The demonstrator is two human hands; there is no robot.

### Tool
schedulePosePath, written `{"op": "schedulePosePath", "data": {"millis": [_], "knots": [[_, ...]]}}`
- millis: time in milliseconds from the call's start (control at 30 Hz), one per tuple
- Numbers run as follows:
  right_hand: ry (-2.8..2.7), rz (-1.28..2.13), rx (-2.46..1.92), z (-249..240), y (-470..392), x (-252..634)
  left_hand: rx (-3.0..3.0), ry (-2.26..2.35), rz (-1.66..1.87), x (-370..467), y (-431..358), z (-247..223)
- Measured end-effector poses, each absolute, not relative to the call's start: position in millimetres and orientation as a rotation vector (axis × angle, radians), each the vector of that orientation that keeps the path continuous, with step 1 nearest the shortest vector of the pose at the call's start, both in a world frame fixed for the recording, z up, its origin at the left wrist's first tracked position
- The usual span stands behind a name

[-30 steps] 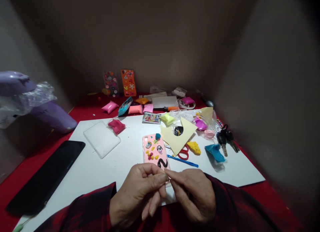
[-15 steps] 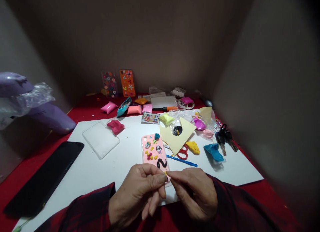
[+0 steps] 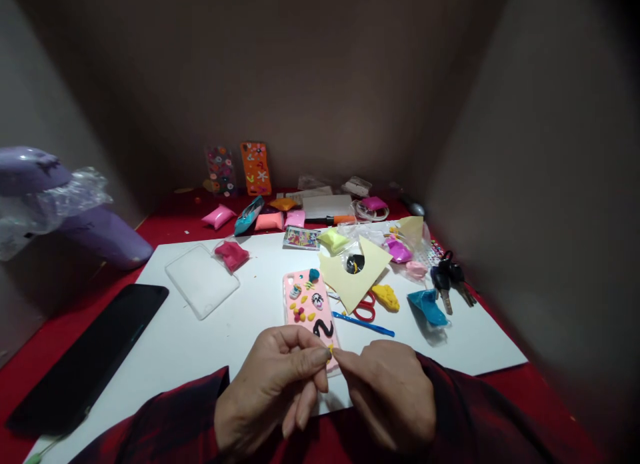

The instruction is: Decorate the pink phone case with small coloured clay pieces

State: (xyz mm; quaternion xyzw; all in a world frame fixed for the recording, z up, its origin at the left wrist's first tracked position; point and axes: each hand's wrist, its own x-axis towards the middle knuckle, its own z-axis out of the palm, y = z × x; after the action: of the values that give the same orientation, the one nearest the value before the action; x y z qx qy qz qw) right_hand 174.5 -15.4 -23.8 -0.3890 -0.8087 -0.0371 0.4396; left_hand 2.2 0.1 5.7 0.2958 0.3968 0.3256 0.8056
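this looks like a small craft corner, perhaps in a home, though which room it is cannot be told. plain walls (image 3: 320,84) close in behind and at both sides. a red cloth (image 3: 175,214) lies under a white board (image 3: 190,344), used as a work surface, with scissors (image 3: 366,307), soft clay packets (image 3: 219,217) and a pink decorated phone case (image 3: 305,297) on or around it. keys (image 3: 444,284) and a glossy purple ornament (image 3: 107,234) partly wrapped in clear plastic give it a household look.
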Motion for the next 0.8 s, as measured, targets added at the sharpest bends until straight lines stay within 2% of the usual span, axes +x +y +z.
{"op": "schedulePosePath", "data": {"millis": [200,433,800], "knots": [[-1.954,0.195,-0.913,-21.2,-14.6,181.4,0.630,0.795,0.697,1.9,0.9,6.9],[-1.799,0.216,-0.923,-19.1,-14.2,173.0,0.692,0.826,0.676,3.8,0.2,7.3],[-1.870,0.260,-0.898,-22.2,-14.5,177.2,0.729,0.782,0.715,3.8,-1.3,5.3]]}}
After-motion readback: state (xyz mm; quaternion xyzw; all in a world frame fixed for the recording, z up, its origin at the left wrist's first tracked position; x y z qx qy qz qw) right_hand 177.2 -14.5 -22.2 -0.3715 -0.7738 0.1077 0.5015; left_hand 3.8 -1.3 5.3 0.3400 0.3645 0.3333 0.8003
